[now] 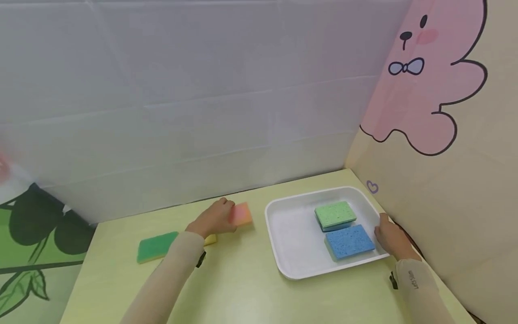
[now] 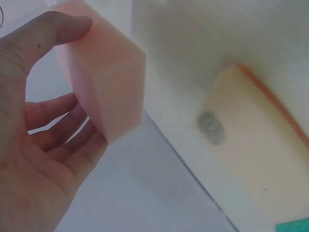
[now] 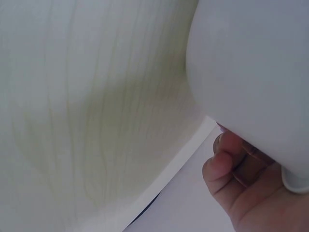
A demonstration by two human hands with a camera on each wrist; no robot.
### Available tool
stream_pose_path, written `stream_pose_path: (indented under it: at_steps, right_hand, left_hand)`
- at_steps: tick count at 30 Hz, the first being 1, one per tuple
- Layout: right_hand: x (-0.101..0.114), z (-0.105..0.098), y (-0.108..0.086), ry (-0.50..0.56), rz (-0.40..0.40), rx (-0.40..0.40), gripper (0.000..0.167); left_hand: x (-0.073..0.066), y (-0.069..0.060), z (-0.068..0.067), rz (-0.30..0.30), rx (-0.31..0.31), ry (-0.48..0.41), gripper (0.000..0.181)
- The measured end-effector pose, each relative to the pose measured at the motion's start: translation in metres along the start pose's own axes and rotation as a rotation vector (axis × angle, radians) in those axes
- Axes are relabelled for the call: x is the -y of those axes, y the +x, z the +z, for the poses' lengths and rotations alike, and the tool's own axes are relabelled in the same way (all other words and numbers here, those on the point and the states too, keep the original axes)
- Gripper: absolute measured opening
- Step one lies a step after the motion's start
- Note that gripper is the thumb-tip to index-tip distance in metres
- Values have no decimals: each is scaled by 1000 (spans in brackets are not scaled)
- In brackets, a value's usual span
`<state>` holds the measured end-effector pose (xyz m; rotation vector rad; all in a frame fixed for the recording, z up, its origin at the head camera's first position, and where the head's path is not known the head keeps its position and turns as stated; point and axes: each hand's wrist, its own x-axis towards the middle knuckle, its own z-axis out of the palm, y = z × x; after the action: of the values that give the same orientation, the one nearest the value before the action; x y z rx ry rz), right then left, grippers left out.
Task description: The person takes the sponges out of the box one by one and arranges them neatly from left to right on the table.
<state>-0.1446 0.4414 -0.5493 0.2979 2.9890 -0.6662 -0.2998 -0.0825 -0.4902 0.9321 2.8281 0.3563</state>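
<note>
My left hand (image 1: 215, 218) pinches a pink-and-orange sponge (image 1: 241, 214) between thumb and fingers, above the table left of the tray. The left wrist view shows the thumb on one side of this block and the fingers curled against another. My right hand (image 1: 392, 237) grips the right rim of a white tray (image 1: 293, 245); the right wrist view shows its fingers curled by the tray's underside. Inside the tray, a light green sponge (image 1: 336, 213) lies on a blue one, and a speckled blue sponge (image 1: 350, 242) lies beside them.
A green-topped sponge (image 1: 155, 247) lies on the pale yellow table (image 1: 226, 288) at the left. A yellow sponge (image 1: 210, 240) is mostly hidden behind my left wrist. A pale wall (image 1: 202, 135) stands behind the table, and another wall (image 1: 465, 216) runs along its right side.
</note>
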Motion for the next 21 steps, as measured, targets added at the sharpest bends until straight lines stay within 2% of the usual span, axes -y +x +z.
stream_pose_path:
  at_steps: [8, 21]
  right_hand:
    - [0, 2, 0, -3, -7, -8, 31]
    - [2, 1, -2, -14, -10, -7, 31]
  left_hand:
    - [15, 2, 18, -33, 44, 8, 67]
    - [17, 0, 33, -52, 72, 3, 68]
